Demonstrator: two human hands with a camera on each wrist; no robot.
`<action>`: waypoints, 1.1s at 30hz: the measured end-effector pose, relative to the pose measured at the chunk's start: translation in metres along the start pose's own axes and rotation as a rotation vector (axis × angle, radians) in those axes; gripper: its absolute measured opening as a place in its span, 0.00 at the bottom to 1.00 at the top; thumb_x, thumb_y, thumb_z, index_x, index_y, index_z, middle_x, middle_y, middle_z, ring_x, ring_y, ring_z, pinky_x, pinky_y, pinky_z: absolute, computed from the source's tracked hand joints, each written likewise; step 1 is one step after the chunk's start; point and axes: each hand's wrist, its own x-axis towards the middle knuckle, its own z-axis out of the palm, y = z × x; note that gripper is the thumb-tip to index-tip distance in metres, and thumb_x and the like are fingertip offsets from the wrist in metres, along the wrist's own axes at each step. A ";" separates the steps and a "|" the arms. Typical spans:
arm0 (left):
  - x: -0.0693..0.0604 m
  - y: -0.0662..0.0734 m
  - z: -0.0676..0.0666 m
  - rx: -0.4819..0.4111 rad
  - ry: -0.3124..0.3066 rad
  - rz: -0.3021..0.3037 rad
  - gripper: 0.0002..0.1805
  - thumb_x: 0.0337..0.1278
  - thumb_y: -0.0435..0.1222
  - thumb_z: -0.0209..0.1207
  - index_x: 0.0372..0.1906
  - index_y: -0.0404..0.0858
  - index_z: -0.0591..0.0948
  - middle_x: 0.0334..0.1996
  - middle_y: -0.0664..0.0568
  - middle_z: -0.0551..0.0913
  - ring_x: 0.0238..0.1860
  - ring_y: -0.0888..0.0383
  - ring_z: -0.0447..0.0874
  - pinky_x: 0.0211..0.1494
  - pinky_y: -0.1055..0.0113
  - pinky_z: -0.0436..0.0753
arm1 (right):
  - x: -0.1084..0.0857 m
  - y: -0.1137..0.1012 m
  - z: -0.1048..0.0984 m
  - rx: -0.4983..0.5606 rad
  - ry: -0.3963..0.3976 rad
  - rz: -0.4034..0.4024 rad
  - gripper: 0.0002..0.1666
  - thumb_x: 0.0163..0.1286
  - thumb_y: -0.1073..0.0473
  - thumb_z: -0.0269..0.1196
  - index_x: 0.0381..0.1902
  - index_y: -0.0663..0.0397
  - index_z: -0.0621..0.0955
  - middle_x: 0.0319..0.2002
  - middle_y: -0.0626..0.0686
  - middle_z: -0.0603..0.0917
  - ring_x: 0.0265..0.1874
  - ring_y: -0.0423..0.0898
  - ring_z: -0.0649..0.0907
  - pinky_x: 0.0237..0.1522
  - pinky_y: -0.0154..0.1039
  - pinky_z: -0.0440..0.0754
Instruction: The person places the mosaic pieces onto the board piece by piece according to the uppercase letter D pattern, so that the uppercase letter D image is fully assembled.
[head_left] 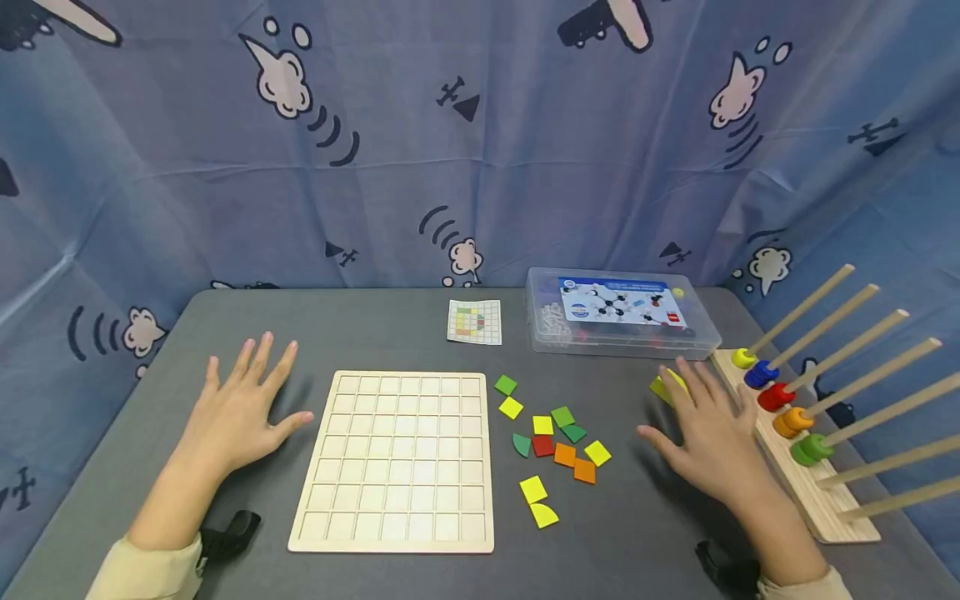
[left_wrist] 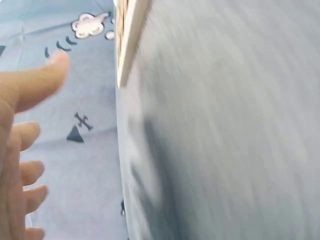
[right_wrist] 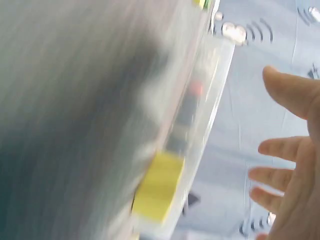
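Board [head_left: 395, 472] right there between left hand [head_left: 242, 412] and right hand [head_left: 705, 440], nearer the left, squarish, no obvious long axis (tricky call!), with tiles [head_left: 565, 454] beyond; hands well apart, fingers spread, gripping nothing.

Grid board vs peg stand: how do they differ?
The grid board is flat; the peg stand has rods rising from its base. The grid board is broad; the peg stand's base is long and narrow. The grid board holds no pieces; the peg stand carries coloured rings. Both look like pale wood.
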 end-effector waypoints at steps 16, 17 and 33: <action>0.018 0.018 0.032 -0.484 -0.143 0.214 0.36 0.58 0.46 0.62 0.69 0.35 0.66 0.70 0.38 0.61 0.68 0.37 0.62 0.64 0.41 0.67 | 0.097 -0.086 0.031 0.408 -0.382 -0.311 0.30 0.66 0.58 0.63 0.64 0.61 0.71 0.63 0.61 0.74 0.63 0.60 0.72 0.61 0.57 0.71; 0.019 0.018 0.035 -0.500 -0.137 0.222 0.36 0.58 0.46 0.62 0.68 0.35 0.67 0.70 0.38 0.62 0.68 0.38 0.62 0.63 0.42 0.68 | 0.101 -0.089 0.033 0.414 -0.405 -0.313 0.29 0.66 0.58 0.62 0.64 0.61 0.72 0.62 0.61 0.75 0.62 0.59 0.73 0.61 0.56 0.72; 0.015 0.005 0.051 -0.593 -0.099 0.190 0.34 0.56 0.46 0.63 0.67 0.40 0.70 0.70 0.46 0.64 0.69 0.41 0.62 0.63 0.46 0.67 | 0.137 -0.102 0.058 0.399 -0.488 -0.401 0.18 0.60 0.69 0.65 0.50 0.55 0.83 0.45 0.52 0.80 0.46 0.49 0.80 0.51 0.44 0.79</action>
